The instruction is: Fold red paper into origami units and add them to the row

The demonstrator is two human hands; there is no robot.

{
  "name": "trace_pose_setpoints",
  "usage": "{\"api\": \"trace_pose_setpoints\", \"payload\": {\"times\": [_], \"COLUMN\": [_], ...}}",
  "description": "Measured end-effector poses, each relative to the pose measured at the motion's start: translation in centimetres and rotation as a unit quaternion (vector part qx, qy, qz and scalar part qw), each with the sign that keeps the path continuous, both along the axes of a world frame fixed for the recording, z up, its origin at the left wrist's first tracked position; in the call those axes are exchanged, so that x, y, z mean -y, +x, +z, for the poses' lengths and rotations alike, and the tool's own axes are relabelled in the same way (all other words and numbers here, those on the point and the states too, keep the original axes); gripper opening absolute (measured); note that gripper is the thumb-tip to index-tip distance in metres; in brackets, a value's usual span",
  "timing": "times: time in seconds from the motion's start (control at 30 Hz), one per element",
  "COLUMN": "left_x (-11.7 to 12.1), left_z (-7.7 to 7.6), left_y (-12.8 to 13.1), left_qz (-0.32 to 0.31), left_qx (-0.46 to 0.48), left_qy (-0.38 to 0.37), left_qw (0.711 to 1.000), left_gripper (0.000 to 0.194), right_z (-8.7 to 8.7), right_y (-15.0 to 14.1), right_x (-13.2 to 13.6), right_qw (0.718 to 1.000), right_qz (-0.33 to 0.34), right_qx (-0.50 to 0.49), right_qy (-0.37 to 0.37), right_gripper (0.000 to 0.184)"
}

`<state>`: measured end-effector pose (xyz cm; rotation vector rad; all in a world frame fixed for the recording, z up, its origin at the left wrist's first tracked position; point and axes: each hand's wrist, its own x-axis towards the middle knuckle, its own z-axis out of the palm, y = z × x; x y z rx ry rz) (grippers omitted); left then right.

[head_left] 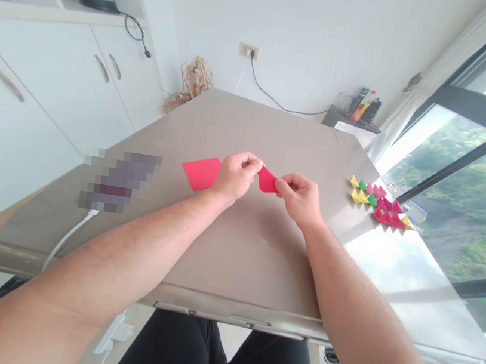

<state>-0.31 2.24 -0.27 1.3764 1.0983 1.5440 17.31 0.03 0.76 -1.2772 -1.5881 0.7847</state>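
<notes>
A small piece of folded red paper (pixel 268 181) is stretched between my two hands above the middle of the table. My left hand (pixel 238 175) pinches its upper left corner. At its right end my right hand (pixel 299 197) grips it between thumb and fingers. Flat on the table, partly behind my left hand, lies red paper (pixel 200 172); whether it is one sheet or a stack I cannot tell. Rows of small folded paper boats (pixel 380 204) in yellow, green, pink and red stand near the table's right edge.
The brown-grey table (pixel 259 256) reaches towards the wall. A blurred-out dark device (pixel 125 180) lies at left with a white cable (pixel 70 236). A small dark stand with bottles (pixel 361 111) is beyond the far right corner, dried stalks (pixel 194 79) at far left. Windows line the right.
</notes>
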Motion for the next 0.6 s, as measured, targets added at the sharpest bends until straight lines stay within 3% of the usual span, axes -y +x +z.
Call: {"api": "trace_pose_setpoints", "payload": {"times": [0.27, 0.6], "left_x": [-0.20, 0.26], "left_z": [-0.06, -0.16], "left_y": [-0.50, -0.22], "left_qz": [-0.104, -0.136], "left_qx": [-0.002, -0.028], "left_qy": [-0.067, -0.074], "left_qw": [0.992, 0.988], "left_gripper": [0.025, 0.019], "right_z": [0.03, 0.25], "right_y": [0.21, -0.22], "right_x": [-0.10, 0.32], "right_qw": [1.000, 0.999], "right_qz": [-0.008, 0.033], "right_qx": [0.027, 0.017], "right_qy": [0.000, -0.017], "right_gripper": [0.019, 0.019]}}
